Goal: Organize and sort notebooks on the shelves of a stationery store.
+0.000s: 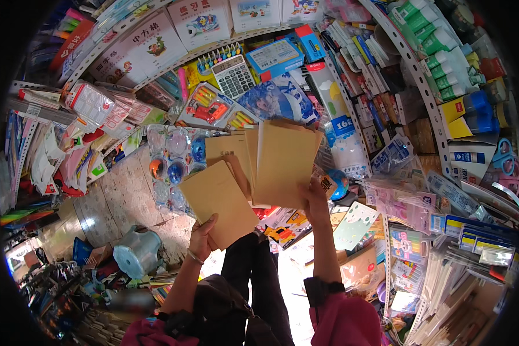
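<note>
My left hand (205,233) grips a small stack of brown kraft-cover notebooks (219,203) by its lower left edge, with the thumb on top. My right hand (315,199) holds a thicker, fanned stack of kraft-cover notebooks (284,166) by its right edge; its fingers are partly hidden. Behind and between the two stacks shows another kraft notebook (225,150) with printed characters on its cover; what supports it is hidden. The stacks are close together, above the goods in front of me. A bracelet is on my left wrist.
A calculator (233,77), packaged toy cars (207,108) and blue boxes (275,55) lie beyond the notebooks. Clear packs of balls (176,171) are at left, a small globe (338,184) at right. Perforated metal shelf edges (419,82) curve around. A light blue plastic stool (137,252) stands on the tiled floor.
</note>
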Demonstrator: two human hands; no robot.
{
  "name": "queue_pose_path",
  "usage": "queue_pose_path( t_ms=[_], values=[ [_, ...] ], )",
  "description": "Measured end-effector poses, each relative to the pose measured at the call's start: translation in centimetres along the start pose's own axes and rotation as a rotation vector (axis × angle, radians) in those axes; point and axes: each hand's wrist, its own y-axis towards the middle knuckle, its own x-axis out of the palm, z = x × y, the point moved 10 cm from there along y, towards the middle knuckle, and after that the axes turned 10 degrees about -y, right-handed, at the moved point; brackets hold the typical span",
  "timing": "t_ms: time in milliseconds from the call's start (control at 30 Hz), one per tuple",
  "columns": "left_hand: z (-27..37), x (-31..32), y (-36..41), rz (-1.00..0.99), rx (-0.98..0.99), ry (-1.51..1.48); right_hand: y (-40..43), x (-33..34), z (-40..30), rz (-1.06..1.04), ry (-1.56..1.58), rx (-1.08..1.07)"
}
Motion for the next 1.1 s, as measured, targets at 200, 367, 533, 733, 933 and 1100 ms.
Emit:
queue_pose_path(
  t_ms=[200, 367, 533, 733, 933, 1100],
  values=[
    [-1.1, 3.1, -0.9, -0.042, -0.111, -0.043, -6.3, 2.7, 7.1, -0.402, -0.121, 0.256],
    [-1.0, 2.5, -1.3, -0.067, -0.082, 0.051, -8.1, 6.1, 9.2, -0.379, -0.202, 0.340],
    [-0.6, 1.1, -0.8, -0.039, 0.024, 0.173, -4.6, 4.7, 7.9, -0.224, -0.645, 0.139],
    [-0.6, -0.1, -1.2, 0.013, 0.061, 0.122, 1.0, 7.7, -0.3, 0.217, -1.286, -0.270],
    [-0.2, -0.4, -1.4, 0.033, 0.117, 0.047, 2.8, 8.2, -0.1, 0.280, -1.476, -0.282],
    [0.3, -0.9, -1.5, 0.036, 0.110, 0.023, 1.5, 8.3, -1.0, 0.013, -1.270, -0.155]
  ],
)
